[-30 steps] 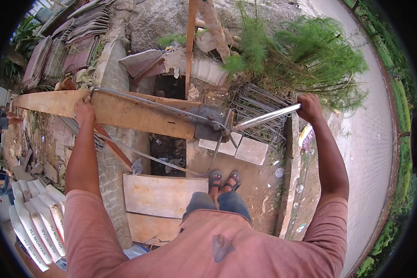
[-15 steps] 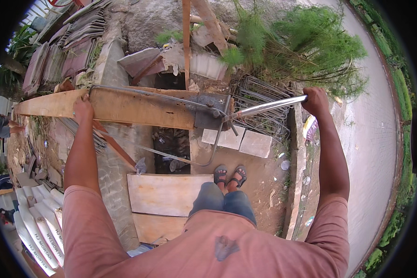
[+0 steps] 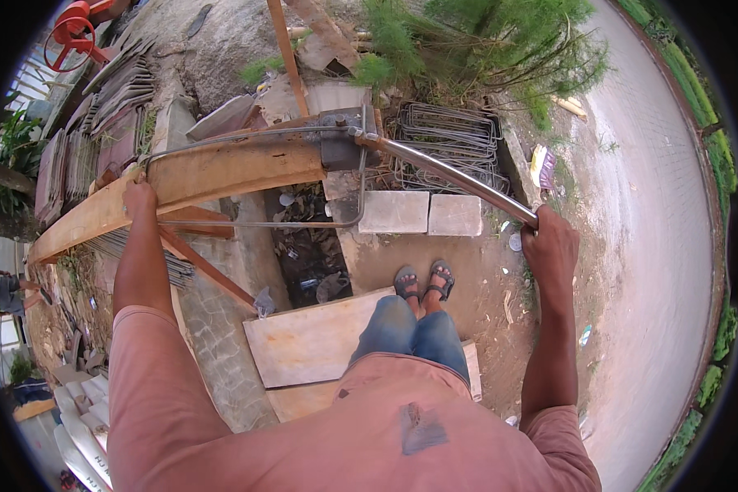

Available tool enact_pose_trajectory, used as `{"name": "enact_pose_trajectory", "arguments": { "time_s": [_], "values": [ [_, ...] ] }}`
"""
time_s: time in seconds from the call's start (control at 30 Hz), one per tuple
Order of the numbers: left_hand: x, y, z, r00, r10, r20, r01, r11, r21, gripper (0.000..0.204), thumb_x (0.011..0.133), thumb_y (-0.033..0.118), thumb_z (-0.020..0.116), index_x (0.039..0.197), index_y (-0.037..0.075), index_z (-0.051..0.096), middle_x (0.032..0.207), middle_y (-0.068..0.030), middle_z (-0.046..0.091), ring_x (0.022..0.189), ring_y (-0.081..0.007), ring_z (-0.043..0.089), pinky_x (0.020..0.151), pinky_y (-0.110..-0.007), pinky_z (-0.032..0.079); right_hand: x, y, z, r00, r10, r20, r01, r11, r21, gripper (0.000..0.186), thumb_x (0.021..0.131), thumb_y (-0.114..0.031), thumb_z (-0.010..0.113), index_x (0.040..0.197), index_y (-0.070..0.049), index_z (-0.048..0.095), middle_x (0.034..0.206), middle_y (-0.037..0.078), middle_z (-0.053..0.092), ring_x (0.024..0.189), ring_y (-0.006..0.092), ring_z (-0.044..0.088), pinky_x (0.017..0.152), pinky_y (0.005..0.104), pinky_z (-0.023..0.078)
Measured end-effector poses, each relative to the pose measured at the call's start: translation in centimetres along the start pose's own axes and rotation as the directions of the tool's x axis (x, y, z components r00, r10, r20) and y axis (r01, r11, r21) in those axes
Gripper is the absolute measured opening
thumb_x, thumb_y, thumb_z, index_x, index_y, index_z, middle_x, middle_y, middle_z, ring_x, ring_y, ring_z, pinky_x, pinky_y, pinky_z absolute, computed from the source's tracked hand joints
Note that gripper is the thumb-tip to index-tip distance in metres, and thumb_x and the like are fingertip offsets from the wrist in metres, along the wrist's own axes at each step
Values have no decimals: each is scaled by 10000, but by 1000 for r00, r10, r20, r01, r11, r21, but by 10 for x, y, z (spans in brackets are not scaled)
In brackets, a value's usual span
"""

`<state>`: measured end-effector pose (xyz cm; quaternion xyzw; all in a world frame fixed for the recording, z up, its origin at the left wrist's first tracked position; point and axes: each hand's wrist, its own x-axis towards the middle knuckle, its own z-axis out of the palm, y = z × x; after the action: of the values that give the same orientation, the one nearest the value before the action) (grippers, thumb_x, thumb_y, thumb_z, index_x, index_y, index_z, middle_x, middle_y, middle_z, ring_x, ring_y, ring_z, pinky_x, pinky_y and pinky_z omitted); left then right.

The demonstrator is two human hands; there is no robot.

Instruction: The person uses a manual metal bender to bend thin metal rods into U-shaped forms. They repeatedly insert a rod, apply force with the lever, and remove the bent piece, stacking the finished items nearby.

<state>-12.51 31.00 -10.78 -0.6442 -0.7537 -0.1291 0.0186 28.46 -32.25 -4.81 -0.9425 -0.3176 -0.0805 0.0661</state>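
My left hand (image 3: 139,197) is closed on a bent steel rod (image 3: 262,223) at the edge of a long wooden plank (image 3: 225,168), left of centre. The plank carries a dark metal plate (image 3: 340,148) with pegs at its right end, where the rod runs between them. A shiny steel pipe (image 3: 451,176) angles down-right from that end, and my right hand (image 3: 549,250) grips its free end.
Below are my sandaled feet (image 3: 418,283), a dark pit (image 3: 303,246), pale boards (image 3: 303,336) and two blocks (image 3: 394,211). Around are bent bars (image 3: 447,139), a shrub (image 3: 484,41), stacked tiles (image 3: 115,98), white sacks (image 3: 82,418) and another person (image 3: 8,291).
My right hand has swung the pipe downward toward me, so it slopes the other way. The rod's corner has turned with it. My left hand stays on the plank.
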Motion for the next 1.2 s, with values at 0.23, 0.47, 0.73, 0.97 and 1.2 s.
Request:
{"name": "enact_pose_trajectory", "arguments": {
  "time_s": [0.23,0.47,0.73,0.97,1.2],
  "values": [
    [-27,13,-7,999,22,-31,-23,1000,-13,483,952,509,444,1202,118,576,1243,-177,553,1184,-383,498,960,-571,370,-5,0,-14,991,35,126,-31,999,-35,180,794,-176,654,826,-53,527,786,154,614,774,367,604,694,517,427],
    [-34,7,-7,995,86,-60,-93,987,-128,502,934,456,529,1221,45,562,1267,-209,532,1200,-382,484,980,-512,384,34,40,19,977,-133,169,115,987,109,249,783,-215,712,775,-51,525,736,192,601,705,409,591,625,503,449],
    [-208,49,-81,851,500,-158,-476,610,-633,458,929,324,590,1293,54,524,1388,-160,483,1321,-339,412,1098,-462,295,49,54,28,972,-24,234,-48,953,299,330,811,-332,719,810,-38,568,741,203,623,727,426,604,630,480,460],
    [-332,86,-108,431,831,353,-767,543,-341,367,849,450,621,1001,117,647,995,-86,635,1106,-282,560,1046,-508,305,55,118,47,913,-37,406,-72,966,250,403,815,-431,694,803,-39,602,747,209,640,737,419,623,649,482,472],
    [-356,133,-184,521,853,17,-839,516,-175,323,871,433,596,807,116,607,733,-97,600,728,-335,602,650,-437,460,59,188,99,909,-86,407,-70,933,353,427,789,-427,703,734,-15,603,670,228,613,671,434,616,617,504,466]
  ]
}}
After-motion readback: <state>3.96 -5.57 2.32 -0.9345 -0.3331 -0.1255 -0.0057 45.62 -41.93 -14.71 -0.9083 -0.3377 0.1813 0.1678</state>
